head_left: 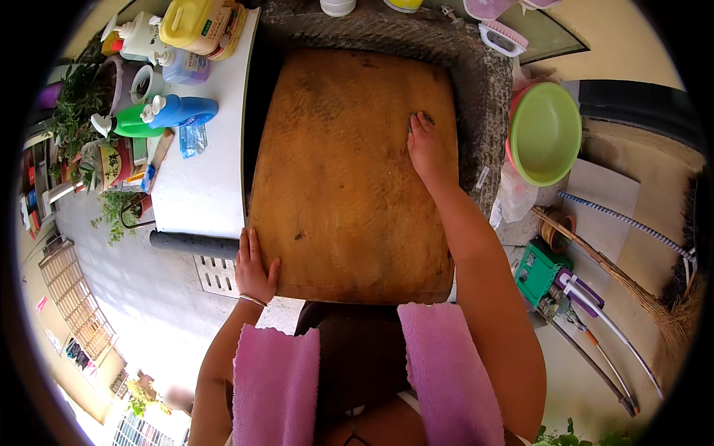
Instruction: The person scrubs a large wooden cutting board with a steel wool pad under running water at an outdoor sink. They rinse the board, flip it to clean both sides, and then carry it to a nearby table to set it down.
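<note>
A large brown wooden board (349, 178), its surface damp-looking and marked with dark spots, lies across a rough stone sink (487, 149). At the board's lower left edge is my left hand (255, 269), its fingers along the side and its thumb on the top, gripping the board. My right hand (425, 149) presses on the upper right part of the board. Its fingers are curled round a small dark thing (426, 117), mostly hidden, whose kind I cannot make out.
On the left, a white counter (201, 178) bears a blue bottle (186, 110), a green bottle (137, 121) and a yellow jug (186, 26). A green basin (547, 134) stands right of the sink, above a broom (617, 264). A white-backed brush (503, 39) lies on the far rim.
</note>
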Action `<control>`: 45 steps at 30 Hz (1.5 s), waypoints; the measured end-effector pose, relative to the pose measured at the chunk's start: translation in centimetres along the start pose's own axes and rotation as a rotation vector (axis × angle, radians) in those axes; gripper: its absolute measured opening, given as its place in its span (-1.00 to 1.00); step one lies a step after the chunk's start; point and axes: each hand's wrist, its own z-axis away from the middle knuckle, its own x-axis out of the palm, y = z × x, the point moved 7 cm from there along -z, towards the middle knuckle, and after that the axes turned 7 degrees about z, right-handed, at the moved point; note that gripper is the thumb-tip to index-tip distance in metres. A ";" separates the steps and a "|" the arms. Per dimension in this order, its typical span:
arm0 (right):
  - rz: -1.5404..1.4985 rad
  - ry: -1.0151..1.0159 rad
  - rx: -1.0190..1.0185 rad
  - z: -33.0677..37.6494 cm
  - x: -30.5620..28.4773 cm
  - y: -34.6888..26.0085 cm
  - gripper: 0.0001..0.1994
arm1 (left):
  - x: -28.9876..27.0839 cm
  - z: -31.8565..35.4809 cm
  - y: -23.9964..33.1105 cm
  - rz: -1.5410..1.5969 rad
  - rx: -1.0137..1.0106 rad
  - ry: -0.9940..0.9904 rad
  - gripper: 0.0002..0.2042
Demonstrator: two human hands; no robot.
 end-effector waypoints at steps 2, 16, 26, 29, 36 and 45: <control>0.211 0.011 0.082 -3.0 1.4 -1.0 -0.55 | -0.2 -0.1 0.5 -0.002 0.004 -0.011 -0.21; 0.176 -0.142 0.362 -13.1 3.8 6.6 -0.55 | -0.3 -0.1 0.4 -0.007 -0.108 -0.076 -0.15; -0.815 -0.345 0.111 -13.8 2.0 -11.9 -0.62 | -0.5 0.5 0.4 -0.024 -0.164 -0.111 -0.15; -1.806 -0.233 0.526 -21.1 -5.7 -9.6 -0.70 | -0.6 0.1 0.7 -0.026 -0.134 -0.098 -0.15; -1.587 -0.631 0.498 -25.2 -9.8 -14.6 -0.67 | -0.8 0.7 -0.2 -0.035 -0.128 -0.071 -0.13; -2.033 -0.791 0.467 -18.4 -6.1 -28.8 -0.69 | -7.8 -5.8 1.1 -0.104 -0.052 0.100 -0.05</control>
